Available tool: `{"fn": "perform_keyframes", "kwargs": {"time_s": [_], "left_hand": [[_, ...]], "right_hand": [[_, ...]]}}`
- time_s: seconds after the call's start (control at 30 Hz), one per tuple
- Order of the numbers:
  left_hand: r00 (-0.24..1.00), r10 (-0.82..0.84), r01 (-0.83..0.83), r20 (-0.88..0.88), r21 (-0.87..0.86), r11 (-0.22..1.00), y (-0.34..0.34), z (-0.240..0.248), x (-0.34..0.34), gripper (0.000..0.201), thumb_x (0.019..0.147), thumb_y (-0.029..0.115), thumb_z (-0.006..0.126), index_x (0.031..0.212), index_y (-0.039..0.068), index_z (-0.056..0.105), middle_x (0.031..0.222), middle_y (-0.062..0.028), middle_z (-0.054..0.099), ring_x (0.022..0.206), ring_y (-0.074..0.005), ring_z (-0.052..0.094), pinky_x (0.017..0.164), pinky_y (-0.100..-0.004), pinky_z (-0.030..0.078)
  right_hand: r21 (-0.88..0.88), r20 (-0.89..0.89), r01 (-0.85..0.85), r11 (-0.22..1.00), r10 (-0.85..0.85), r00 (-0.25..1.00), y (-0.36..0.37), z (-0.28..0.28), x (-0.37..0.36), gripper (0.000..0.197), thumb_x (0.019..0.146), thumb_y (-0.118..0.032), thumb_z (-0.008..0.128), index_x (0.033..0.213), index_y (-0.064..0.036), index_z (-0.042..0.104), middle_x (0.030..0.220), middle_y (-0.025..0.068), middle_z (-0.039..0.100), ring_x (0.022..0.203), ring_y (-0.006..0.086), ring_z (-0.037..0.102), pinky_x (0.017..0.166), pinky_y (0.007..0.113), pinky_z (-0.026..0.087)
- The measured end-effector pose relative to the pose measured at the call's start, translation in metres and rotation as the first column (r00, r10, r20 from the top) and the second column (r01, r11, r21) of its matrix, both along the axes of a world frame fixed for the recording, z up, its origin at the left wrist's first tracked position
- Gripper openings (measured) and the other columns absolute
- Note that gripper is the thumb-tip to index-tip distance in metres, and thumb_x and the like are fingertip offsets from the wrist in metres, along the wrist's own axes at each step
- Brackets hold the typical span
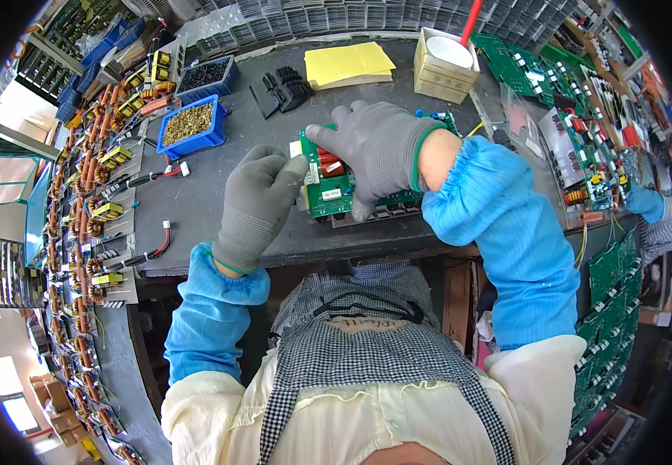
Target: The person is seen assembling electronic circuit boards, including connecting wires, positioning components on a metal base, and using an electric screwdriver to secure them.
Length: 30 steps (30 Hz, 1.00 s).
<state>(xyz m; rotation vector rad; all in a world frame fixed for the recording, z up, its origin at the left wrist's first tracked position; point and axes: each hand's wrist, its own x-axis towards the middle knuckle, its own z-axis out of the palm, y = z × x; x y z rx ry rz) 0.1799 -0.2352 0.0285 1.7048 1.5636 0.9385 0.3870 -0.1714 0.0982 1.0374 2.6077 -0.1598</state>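
A green circuit board (334,206) with red components and white parts lies on the dark bench in front of me. My right hand (379,151), in a grey knit glove, rests over it with fingers spread, covering much of its middle. By the board's left edge is my left hand (260,203), also gloved, with thumb and forefinger pinched together beside a small pale part. Whatever sits between those fingertips is too small to name. Blue sleeve covers reach up both forearms.
A blue tray of brass-coloured pieces (218,136) and a tray of dark parts (209,80) stand left. Behind are black parts (283,91), yellow sheets (348,65) and a box holding a white tub (449,53). Wired coil assemblies (88,186) line the left; more boards (518,66) lie right.
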Motion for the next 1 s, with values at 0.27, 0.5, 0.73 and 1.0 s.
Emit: {"fn": "perform_keyframes", "kwargs": {"time_s": [0.27,0.5,0.73,1.0], "left_hand": [[0.999,-0.033,0.033,0.009,-0.071,0.997,0.011,-0.001,0.005,0.036,0.1,0.024,0.071,0.085,-0.009,0.073,0.092,-0.0148,0.065,0.074,-0.0229,0.065,0.07,-0.0378,0.051],[0.992,-0.068,0.064,-0.11,-0.036,0.997,0.019,-0.001,0.008,0.036,0.099,0.026,0.069,0.087,-0.008,0.075,0.089,-0.0162,0.065,0.073,-0.0264,0.066,0.071,-0.0399,0.053],[0.924,-0.08,0.135,-0.374,0.123,0.983,0.027,0.005,0.025,0.034,0.1,0.026,0.065,0.084,-0.003,0.074,0.092,-0.0185,0.067,0.079,-0.0383,0.068,0.075,-0.0458,0.054],[0.925,0.072,0.083,-0.373,0.383,0.92,0.006,-0.028,0.023,0.034,0.104,0.025,0.061,0.081,0.001,0.07,0.094,-0.0172,0.067,0.082,-0.0402,0.067,0.073,-0.0491,0.053]], "right_hand": [[0.002,-0.044,-0.006,1.0,0.006,0.999,0.0,-0.004,0.005,0.126,0.055,-0.062,0.098,0.158,-0.0079,0.049,0.136,0.02,0.064,0.126,0.0377,0.064,0.101,0.048,0.056],[-0.044,-0.101,-0.009,0.999,0.005,0.995,0.001,-0.004,0.009,0.115,0.057,-0.049,0.099,0.152,-0.0079,0.05,0.126,0.021,0.065,0.12,0.0401,0.063,0.099,0.051,0.055],[-0.001,-0.083,-0.003,1.0,0.003,0.997,0.005,-0.008,0.01,0.12,0.056,-0.052,0.099,0.156,-0.0079,0.048,0.128,0.0205,0.064,0.122,0.039,0.062,0.1,0.05,0.054],[0.03,-0.115,-0.037,0.999,0.041,0.992,-0.001,-0.017,0.016,0.124,0.059,-0.061,0.095,0.153,0.0044,0.049,0.132,0.0217,0.063,0.124,0.0374,0.061,0.104,0.047,0.052]]}}
